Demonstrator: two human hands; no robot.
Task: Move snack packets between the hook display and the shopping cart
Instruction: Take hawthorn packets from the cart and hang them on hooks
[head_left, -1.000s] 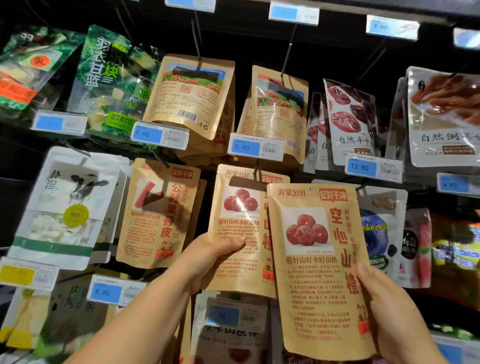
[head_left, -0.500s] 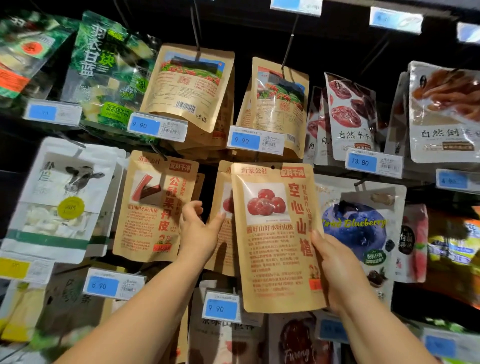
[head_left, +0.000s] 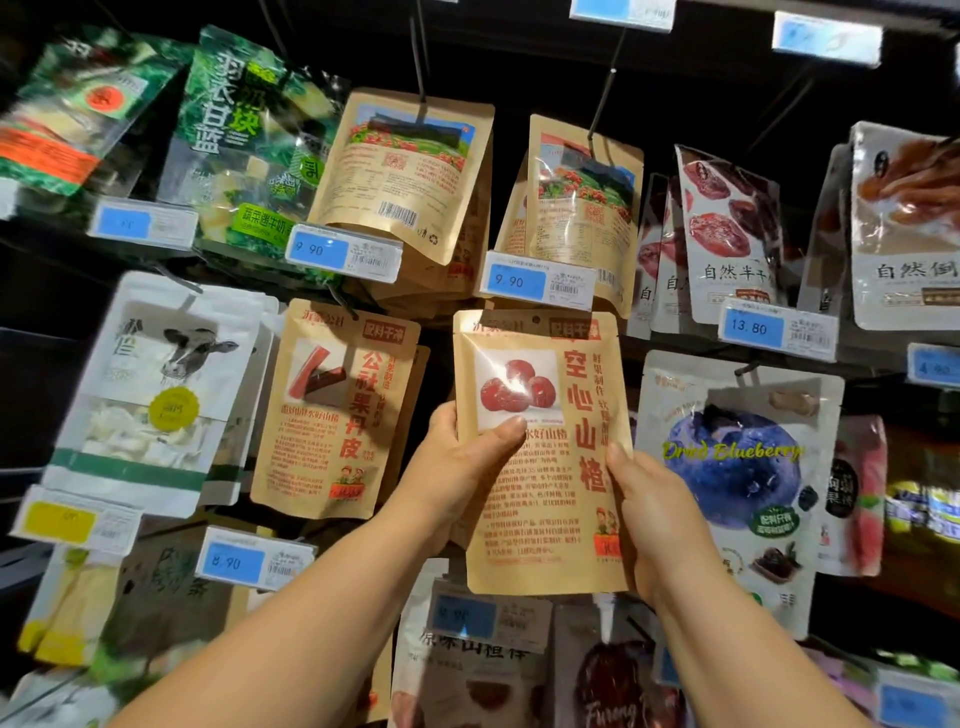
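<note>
Hawthorn packet (head_left: 540, 519): kraft pouch, red print, picture of three red fruits. It sits just past centre toward 3 o'clock, held upright and flat against the hook display (head_left: 605, 93).

Left hand (head_left: 457, 467) comes in from 7 o'clock and pinches the packet's left edge. Its fingers (head_left: 442, 418) curl behind the pouch and the thumb presses on the front under the fruit picture.

Right hand (head_left: 660, 519) comes in from 5 o'clock and grips the packet's right edge. Its thumb lies along the front by the edge; the other fingers are hidden behind the pouch, so cannot tell if they are spread.

The packet's top edge is just below the 9.90 price tag (head_left: 537, 280) at 12 o'clock of it. Cannot tell if the hang hole is on a hook.

Neighbours of the packet:
- 9 o'clock: fruit-leather packet (head_left: 332, 415), kraft, hanging, close beside the left hand.
- Farther toward 9 o'clock: white cow packet (head_left: 156, 389).
- 3 o'clock: blueberry packet (head_left: 737, 467), partly behind the right hand.
- 12 o'clock, upper row: two kraft pouches (head_left: 405, 171) shown back side out.
- 1 o'clock: date packets (head_left: 727, 234) over a 13.80 tag (head_left: 750, 327).
- 10 o'clock: green kale packet (head_left: 244, 145).
- 6 o'clock: a blurred tag (head_left: 467, 618) and more pouches.
</note>
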